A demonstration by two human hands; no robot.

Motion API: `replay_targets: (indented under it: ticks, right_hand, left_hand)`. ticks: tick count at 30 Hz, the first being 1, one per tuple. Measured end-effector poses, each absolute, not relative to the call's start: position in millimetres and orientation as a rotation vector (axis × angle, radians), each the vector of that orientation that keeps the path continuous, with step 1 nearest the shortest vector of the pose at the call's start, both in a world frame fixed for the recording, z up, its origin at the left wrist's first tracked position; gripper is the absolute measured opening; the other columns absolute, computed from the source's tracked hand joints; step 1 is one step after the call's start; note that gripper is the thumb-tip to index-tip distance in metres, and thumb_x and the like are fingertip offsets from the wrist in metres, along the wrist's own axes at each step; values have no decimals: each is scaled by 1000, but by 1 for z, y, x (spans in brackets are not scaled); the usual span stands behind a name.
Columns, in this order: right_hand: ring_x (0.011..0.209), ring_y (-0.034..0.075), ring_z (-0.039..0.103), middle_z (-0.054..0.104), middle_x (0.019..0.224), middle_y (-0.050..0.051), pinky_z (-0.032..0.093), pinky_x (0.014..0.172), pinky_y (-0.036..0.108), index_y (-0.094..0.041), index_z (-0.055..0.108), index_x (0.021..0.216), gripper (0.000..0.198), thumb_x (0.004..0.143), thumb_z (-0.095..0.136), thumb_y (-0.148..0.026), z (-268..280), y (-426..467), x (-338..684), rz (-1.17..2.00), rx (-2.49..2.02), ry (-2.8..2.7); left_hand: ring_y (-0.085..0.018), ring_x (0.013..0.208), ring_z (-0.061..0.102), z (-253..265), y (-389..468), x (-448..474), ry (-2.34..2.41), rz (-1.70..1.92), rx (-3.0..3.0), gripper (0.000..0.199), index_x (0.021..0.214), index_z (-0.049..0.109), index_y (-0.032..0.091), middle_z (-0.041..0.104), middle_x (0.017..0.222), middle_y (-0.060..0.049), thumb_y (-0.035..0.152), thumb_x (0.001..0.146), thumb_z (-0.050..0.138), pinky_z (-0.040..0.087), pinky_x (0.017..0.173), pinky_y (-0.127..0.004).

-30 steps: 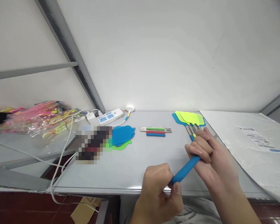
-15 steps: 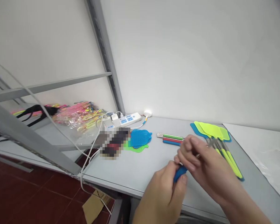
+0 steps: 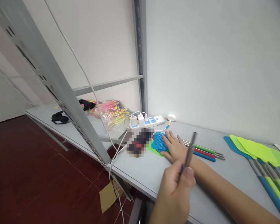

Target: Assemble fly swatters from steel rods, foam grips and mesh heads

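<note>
Left hand (image 3: 174,193): foremost in the view; grip clamped round a metal rod (image 3: 190,151), a trace of blue showing at the fist. Rod held tilted up, bare end away from the fist, seemingly to leave that end unobstructed.

Right hand (image 3: 175,148): arm passing beyond the left fist; fingers spread apart over the blue mesh heads (image 3: 159,142), thumb apart from them. Whether it presses or lifts cannot be told.

Blue mesh heads: stacked, overlapping a green mesh head (image 3: 157,152) on the table (image 3: 133,169), presumably piled to keep like parts together.

Sleeved rods (image 3: 204,153): green, red and blue, lying side by side, partly behind the right wrist; likely aligned for easy picking.

Fly swatters (image 3: 259,149): blue and yellow-green, fanned at the right, paddles toward the wall (image 3: 212,77), handles toward the person; apparently grouped apart from the loose parts.

Edges and room: the table's front edge runs near the left fist. Grey surface shows between sleeved rods and swatters, and in front of the mesh heads. Sideways room at the stack is limited by a pixelated item (image 3: 140,143) just beside it, with a power strip (image 3: 151,122) behind.
</note>
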State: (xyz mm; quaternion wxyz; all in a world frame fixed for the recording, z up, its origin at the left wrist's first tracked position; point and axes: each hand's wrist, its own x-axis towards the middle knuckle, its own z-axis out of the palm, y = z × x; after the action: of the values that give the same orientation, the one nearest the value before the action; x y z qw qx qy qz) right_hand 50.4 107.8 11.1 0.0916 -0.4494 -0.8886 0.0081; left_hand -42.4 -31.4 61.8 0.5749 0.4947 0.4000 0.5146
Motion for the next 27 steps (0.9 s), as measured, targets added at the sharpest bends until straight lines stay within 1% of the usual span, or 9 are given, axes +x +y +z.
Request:
replay_targets:
  ticks: [3,7,14,16,18,20,23,25,27]
  right_hand:
    - [143,39,30,35,153,23,24,111,67,-7,42,146,63,95,47,-44,4,113,48,18,-1301,-2701]
    - [139,39,37,43,148,23,28,108,69,-8,49,141,53,97,47,-37,0,110,52,-60,-1247,-2719]
    - [132,30,49,56,139,20,29,113,57,-9,58,131,37,101,38,-21,8,97,68,-219,-1027,-2705]
    - [125,29,55,63,130,18,36,107,53,-10,62,122,34,101,36,-17,23,93,80,-265,-980,-2582]
    - [109,28,62,69,114,15,46,93,47,-14,64,110,29,101,38,-20,43,85,98,-266,-982,-2332]
    - [88,23,62,69,94,10,48,77,38,-18,64,96,25,100,41,-28,61,71,121,-166,-1083,-1992]
    - [64,15,49,52,69,0,42,61,30,-21,55,73,30,96,51,-41,74,39,156,172,-1272,-1294]
    - [53,10,38,39,62,-5,38,52,26,-22,49,70,33,91,58,-45,69,15,177,503,-1154,-873]
    - [50,8,36,35,61,-7,37,48,22,-21,47,70,33,86,66,-43,57,-6,194,762,-1013,-625]
  left_hand:
    - [-10,59,36,76,-35,-46,972,1058,1292,46,77,53,16,42,65,2,58,95,43,27,52,-22]
    - [-12,62,42,87,-33,-47,998,988,1361,42,80,56,16,46,64,2,52,97,41,30,57,-23]
    - [-13,65,44,82,-37,-34,984,875,1502,38,80,60,17,50,68,1,48,96,45,33,60,-23]
    - [-14,69,47,83,-38,-35,1015,850,1511,38,82,60,18,53,71,0,48,96,43,34,62,-23]
    - [-15,71,48,84,-38,-36,1026,814,1524,38,84,61,18,54,73,0,48,97,42,35,64,-23]
    - [-14,72,49,85,-37,-36,1015,766,1553,38,85,61,18,54,73,0,48,98,40,35,64,-23]
    - [-13,70,48,78,-31,-30,1004,691,1615,39,87,60,18,50,69,2,49,98,39,33,61,-23]
    - [-12,66,45,67,-25,-20,1029,686,1673,40,86,59,19,46,66,4,50,99,37,31,59,-23]
    - [-12,62,41,53,-21,-7,1077,700,1752,40,80,54,21,42,64,5,50,99,36,30,58,-24]
